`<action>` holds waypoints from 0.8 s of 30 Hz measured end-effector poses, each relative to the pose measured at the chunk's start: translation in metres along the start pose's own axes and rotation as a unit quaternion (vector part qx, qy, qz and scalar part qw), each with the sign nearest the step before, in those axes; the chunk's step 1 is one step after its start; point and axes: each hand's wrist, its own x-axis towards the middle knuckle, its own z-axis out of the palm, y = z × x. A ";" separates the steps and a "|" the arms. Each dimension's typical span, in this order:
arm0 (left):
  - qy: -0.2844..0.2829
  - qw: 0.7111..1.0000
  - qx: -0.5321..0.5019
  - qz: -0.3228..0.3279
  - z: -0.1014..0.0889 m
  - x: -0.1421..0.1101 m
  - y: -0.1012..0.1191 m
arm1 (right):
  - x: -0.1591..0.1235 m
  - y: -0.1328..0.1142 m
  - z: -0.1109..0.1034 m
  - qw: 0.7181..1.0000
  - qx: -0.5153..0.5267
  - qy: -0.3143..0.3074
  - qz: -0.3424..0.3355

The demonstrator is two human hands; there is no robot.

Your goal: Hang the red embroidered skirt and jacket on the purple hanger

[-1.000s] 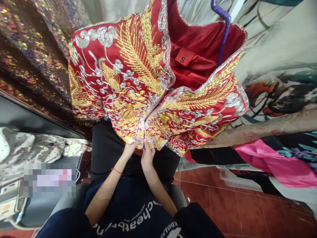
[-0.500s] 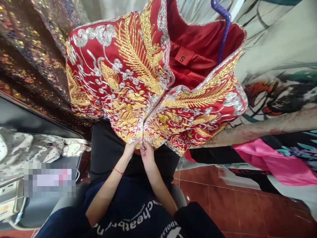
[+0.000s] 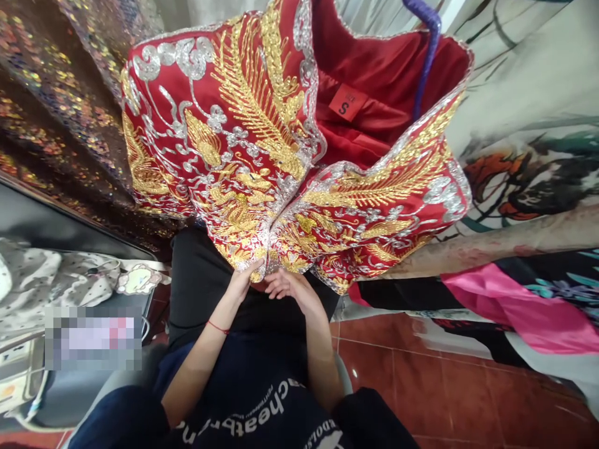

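Observation:
A red jacket point(image 3: 243, 143) thick with gold and silver embroidery hangs in front of me on a purple hanger point(image 3: 428, 56). A red size tag marked S point(image 3: 347, 103) shows on its lining. My left hand point(image 3: 243, 280) pinches the bottom hem of the left front panel, where the two panels meet. My right hand point(image 3: 292, 287) hovers just below the right panel's hem, fingers spread and loose, holding nothing. A thin red string circles my left wrist.
A dark sequined fabric point(image 3: 56, 112) hangs on the left. A printed cloth point(image 3: 528, 156) and a pink fabric point(image 3: 515, 305) lie on the right. A dotted white cloth point(image 3: 56, 280) rests at lower left. Red floor tiles point(image 3: 444, 386) show below.
My right hand has let go of the right panel's hem and dropped slightly right, opening its fingers. The left hand keeps its pinch on the hem.

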 end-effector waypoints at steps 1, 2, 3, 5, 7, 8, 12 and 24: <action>-0.002 1.000 0.002 -0.001 0.001 -0.001 0.000 | 0.004 -0.001 0.001 0.999 -0.013 0.042 -0.015; -0.004 1.000 0.004 0.000 0.003 -0.002 -0.001 | 0.010 -0.001 0.003 0.997 -0.023 0.070 -0.021; -0.005 1.000 0.007 0.003 0.003 -0.003 -0.002 | 0.016 0.001 0.006 0.996 -0.031 0.085 -0.022; -0.004 1.000 0.016 0.011 0.002 -0.006 -0.006 | 0.026 0.007 0.014 0.994 -0.041 0.093 -0.025; -0.001 0.999 0.030 0.018 -0.001 -0.009 -0.008 | 0.031 0.013 0.019 0.992 -0.057 0.105 -0.037; 0.002 0.999 0.038 0.020 -0.003 -0.011 -0.009 | 0.031 0.015 0.021 0.990 -0.068 0.114 -0.046; 0.004 0.997 0.071 0.024 -0.010 -0.012 -0.010 | 0.023 0.017 0.022 0.976 -0.125 0.155 -0.092; 0.007 0.990 0.140 0.018 -0.024 -0.009 -0.010 | 0.032 0.022 0.027 0.958 -0.189 0.203 -0.078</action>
